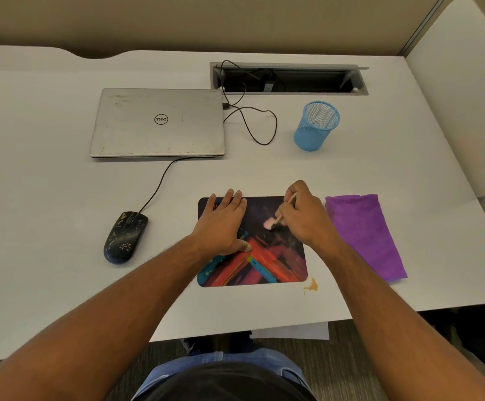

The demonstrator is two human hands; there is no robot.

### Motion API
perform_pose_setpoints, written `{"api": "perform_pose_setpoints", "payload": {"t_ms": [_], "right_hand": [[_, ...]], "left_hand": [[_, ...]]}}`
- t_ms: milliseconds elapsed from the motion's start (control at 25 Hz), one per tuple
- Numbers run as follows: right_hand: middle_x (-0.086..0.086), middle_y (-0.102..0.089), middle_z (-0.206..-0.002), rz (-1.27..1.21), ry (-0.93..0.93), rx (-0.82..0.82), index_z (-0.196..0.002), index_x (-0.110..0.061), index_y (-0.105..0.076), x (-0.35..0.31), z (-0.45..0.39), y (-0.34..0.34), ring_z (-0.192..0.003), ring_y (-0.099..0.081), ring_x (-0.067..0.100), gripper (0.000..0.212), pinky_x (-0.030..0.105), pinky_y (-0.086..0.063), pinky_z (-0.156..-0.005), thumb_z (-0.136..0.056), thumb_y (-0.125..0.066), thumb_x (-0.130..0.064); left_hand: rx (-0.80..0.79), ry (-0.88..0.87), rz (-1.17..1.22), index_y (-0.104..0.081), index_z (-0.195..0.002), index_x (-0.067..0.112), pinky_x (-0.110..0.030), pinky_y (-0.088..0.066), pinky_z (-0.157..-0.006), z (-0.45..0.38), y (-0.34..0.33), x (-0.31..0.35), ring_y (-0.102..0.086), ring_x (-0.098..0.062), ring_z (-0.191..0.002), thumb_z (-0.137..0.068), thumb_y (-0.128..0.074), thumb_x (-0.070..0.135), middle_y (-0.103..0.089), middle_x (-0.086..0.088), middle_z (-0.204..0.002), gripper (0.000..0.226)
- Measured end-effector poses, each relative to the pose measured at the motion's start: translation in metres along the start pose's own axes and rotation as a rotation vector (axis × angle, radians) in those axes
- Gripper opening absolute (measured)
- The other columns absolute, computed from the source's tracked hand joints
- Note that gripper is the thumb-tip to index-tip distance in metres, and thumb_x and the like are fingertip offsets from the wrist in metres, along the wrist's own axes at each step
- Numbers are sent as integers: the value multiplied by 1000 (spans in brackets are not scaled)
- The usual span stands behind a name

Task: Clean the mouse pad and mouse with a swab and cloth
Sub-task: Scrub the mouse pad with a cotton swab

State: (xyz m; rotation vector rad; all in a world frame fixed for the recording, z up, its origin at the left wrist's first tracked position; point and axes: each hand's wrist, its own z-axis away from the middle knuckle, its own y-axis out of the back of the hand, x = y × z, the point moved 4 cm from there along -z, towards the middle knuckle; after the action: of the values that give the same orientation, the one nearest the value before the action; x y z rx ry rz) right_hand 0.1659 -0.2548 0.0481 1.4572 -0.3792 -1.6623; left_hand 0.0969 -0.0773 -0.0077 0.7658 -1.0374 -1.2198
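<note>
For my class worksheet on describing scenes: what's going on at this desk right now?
A person is cleaning a mouse pad. The left hand lies flat on it, holding it steady, while the right hand pinches a swab with its pink tip against the pad. The black mouse sits to the left and the purple cloth to the right, neither in a hand.

The swab tip is blurred; right hand hides its shaft.

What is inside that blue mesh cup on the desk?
The blue mesh cup looks nearly empty: one thin pale stick leans against its wall, and nothing else shows through the mesh. Its floor is too dim to see clearly, so small items lying there cannot be ruled out.
</note>
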Motion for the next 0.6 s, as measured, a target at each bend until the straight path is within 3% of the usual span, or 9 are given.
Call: {"api": "perform_pose_setpoints", "payload": {"t_ms": [120,240,360,440,520,600], "right_hand": [[-3,-71,-94,-122,34,95,-93,-35,-44,-3,-1,9,-83,-71,13,17,26,-58,-64,-103,-55,-26],[-5,-70,-103,-181,8,100,-102,-34,-45,1,6,7,-90,-70,11,10,16,-52,-57,-105,-53,-29],[0,-70,-96,-75,-30,39,-99,-36,-43,9,7,2,-84,-71,15,15,27,-59,-61,-103,-54,-28],[-2,-72,-94,-131,6,89,-94,-40,-44,3,5,5,-82,-72,14,19,29,-62,-66,-102,-56,-28],[-6,-73,-101,-274,68,133,-92,-42,-45,-6,6,3,-89,-72,12,22,28,-62,-73,-103,-56,-26],[-5,-71,-109,-320,80,62,-97,-39,-46,-9,9,-6,-99,-71,13,17,31,-62,-77,-104,-54,-25]], "left_hand": [[0,-6,8,0,-158,19,-50,8,-119,0,0,0,9,-22,-152,-72,-66,74,5,-3,-166,121],[-10,-5,7,0,-158,20,-50,10,-118,1,0,0,10,-22,-152,-72,-66,75,5,-2,-166,122],[-5,-5,0,0,-158,20,-49,10,-118,1,0,0,10,-22,-152,-72,-66,75,6,-3,-166,122],[-2,-8,-3,0,-158,19,-50,8,-119,1,1,1,10,-22,-152,-73,-66,75,5,-3,-166,121],[-2,-6,-1,0,-158,20,-51,7,-121,1,2,1,10,-22,-152,-73,-66,75,5,-3,-166,121],[-9,-5,-8,0,-158,19,-52,6,-121,1,2,1,10,-22,-152,-73,-65,75,5,-3,-166,121]]}}
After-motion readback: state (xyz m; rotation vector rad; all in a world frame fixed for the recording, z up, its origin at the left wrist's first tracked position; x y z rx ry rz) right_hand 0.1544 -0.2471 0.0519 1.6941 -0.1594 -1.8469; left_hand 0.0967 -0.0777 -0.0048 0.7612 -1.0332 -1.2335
